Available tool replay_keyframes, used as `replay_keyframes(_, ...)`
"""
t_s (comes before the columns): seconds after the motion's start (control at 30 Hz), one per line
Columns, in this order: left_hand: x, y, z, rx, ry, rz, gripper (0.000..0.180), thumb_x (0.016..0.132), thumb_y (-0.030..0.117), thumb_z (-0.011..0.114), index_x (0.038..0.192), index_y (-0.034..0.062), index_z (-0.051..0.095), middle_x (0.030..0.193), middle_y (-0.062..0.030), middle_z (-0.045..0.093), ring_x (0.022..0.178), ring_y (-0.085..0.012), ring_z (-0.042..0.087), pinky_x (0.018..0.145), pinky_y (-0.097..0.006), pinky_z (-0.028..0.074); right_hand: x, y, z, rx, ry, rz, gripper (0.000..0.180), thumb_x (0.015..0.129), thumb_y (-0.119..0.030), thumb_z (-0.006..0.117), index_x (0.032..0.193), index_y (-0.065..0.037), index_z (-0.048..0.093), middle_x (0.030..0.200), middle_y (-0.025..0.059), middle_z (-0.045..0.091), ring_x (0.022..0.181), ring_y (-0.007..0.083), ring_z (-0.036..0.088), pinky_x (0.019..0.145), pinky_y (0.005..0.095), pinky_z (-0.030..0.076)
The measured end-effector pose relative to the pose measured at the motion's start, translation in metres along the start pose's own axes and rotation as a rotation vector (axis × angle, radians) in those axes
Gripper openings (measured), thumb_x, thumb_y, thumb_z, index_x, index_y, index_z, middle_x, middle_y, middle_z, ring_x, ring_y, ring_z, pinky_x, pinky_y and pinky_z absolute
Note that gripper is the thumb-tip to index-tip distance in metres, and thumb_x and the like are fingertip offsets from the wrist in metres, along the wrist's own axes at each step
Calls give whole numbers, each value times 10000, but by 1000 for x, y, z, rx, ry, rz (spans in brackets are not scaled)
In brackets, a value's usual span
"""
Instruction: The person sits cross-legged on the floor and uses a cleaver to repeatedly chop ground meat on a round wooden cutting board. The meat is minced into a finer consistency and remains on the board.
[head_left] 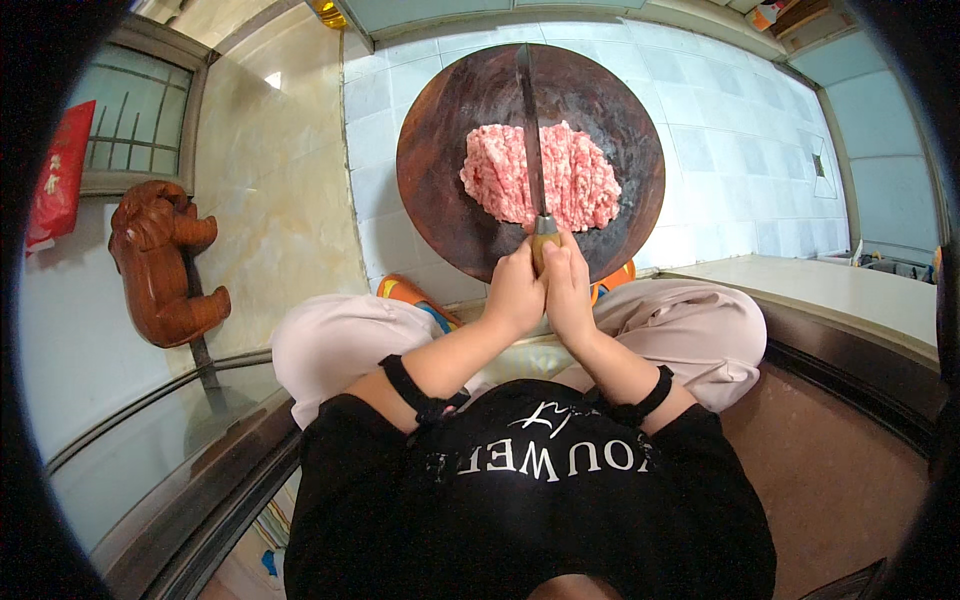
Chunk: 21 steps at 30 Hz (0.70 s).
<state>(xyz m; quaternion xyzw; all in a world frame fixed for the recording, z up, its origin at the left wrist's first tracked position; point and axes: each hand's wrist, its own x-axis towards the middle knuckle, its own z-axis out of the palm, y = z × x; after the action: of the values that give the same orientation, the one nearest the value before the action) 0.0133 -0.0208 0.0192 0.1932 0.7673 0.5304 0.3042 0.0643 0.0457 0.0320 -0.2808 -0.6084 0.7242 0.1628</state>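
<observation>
Both my hands are closed round the wooden handle (544, 238) of a kitchen knife (533, 150), my left hand (515, 290) and my right hand (569, 288) pressed side by side. Its dark blade points away from me and is seen nearly edge-on, so its full shape is hidden. Pale pink minced meat (585, 185) lies in a flattened mound under and on both sides of the blade. Whether the edge touches the meat or the wood, I cannot tell. Beneath it is a large round dark wooden chopping board (440, 130).
Pale tiles (700, 130) surround the board. Orange shoes (405, 290) show at its near edge, between my bent knees. A carved wooden animal figure (160, 265) stands at the left, below a red packet (62, 175). A white ledge (820, 285) runs along the right.
</observation>
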Motion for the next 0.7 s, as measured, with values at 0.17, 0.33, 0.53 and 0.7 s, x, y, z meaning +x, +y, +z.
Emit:
replay_keyframes(0.17, -3, 1, 1, -97, 26, -33, 378, 855, 332, 480, 956, -27, 544, 777, -258, 594, 793, -413, 579, 653, -442, 452, -2, 4, -3, 27, -6, 47, 245, 883, -217, 433, 947, 10, 496, 749, 37, 474, 699, 108, 429, 650, 259, 387)
replay_keyframes(0.33, -4, 5, 2, 25, -18, -65, 385, 856, 353, 477, 961, -12, 543, 785, -254, 596, 788, -406, 582, 658, -436, 455, -3, 6, -4, 79, 7, 50, 240, 891, -219, 431, 935, 8, 497, 739, 17, 460, 696, 94, 418, 646, 250, 378)
replay_keyframes(0.53, -2, 2, 5, -5, -64, -54, 343, 883, 317, 473, 936, -16, 537, 772, -128, 605, 718, -159, 554, 671, -331, 442, -1, 4, -6, -11, 33, 38, 233, 879, -208, 430, 921, 10, 501, 745, 19, 464, 699, 96, 415, 642, 252, 376)
replay_keyframes(0.7, 0, 2, 7, -80, -41, -126, 322, 877, 297, 486, 952, -10, 542, 777, -145, 609, 728, -161, 562, 669, -333, 445, -2, 0, -7, 111, 27, 68, 245, 887, -197, 412, 950, 21, 503, 766, 35, 488, 711, 107, 429, 647, 255, 383)
